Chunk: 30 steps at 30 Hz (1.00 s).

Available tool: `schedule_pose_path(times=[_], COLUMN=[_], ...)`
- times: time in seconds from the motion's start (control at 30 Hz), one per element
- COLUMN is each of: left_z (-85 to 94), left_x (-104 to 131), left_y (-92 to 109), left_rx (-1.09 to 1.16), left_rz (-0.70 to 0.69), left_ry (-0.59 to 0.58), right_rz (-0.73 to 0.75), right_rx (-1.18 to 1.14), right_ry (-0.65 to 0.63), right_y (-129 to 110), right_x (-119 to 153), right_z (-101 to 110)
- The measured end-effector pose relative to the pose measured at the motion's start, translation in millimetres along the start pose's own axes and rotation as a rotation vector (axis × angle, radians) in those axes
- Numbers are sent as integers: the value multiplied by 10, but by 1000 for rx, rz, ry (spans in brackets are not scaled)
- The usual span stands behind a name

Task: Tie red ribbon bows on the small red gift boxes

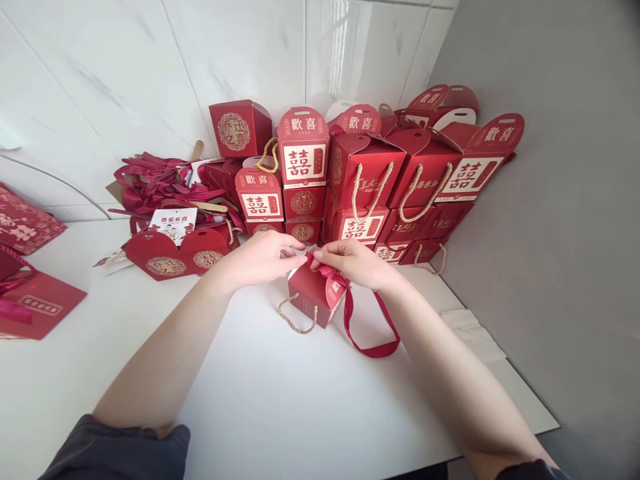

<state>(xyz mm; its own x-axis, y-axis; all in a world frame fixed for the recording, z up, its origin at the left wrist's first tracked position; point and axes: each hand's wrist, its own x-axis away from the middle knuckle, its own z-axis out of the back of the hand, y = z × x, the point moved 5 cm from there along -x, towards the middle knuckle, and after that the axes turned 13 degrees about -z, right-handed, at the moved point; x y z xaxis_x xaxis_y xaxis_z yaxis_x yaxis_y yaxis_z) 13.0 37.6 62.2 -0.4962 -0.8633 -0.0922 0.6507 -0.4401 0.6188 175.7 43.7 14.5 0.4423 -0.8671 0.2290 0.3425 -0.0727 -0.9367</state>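
A small red gift box [313, 293] with a gold rope handle [295, 327] stands on the white table between my hands. My right hand [350, 261] pinches a dark red ribbon [373, 350] at the top of the box; the ribbon loops down to the table on the right. At the box's upper left edge is my left hand [270, 257], its thumb and fingers reaching toward the ribbon. Its thumb tip meets the top of the box, and the fingers are a little apart. I cannot make out anything held in it.
Stacked red gift boxes [367, 170] line the back of the table. An open red box [180, 260] holds tags beside a pile of ribbons [155, 180] at back left. More red boxes [35, 300] lie at far left. White tissue [473, 333] rests near the grey wall [560, 233].
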Motion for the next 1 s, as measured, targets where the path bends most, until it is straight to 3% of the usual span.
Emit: schedule_pose_path(times=[0.27,0.53,1.0], left_z=[-73,-106,-58], left_x=[-29,-19,-14], left_y=[-44,-98,-42], left_rx=[-3,131,106], left_rz=[-16,18,21], left_ry=[-87,-95,-89], right_rz=[-74,-83,16], right_rx=[162,177,-63], right_ry=[159,174,-37], right_y=[-18,15,-83], right_x=[61,40,75], right_z=[83,62,8])
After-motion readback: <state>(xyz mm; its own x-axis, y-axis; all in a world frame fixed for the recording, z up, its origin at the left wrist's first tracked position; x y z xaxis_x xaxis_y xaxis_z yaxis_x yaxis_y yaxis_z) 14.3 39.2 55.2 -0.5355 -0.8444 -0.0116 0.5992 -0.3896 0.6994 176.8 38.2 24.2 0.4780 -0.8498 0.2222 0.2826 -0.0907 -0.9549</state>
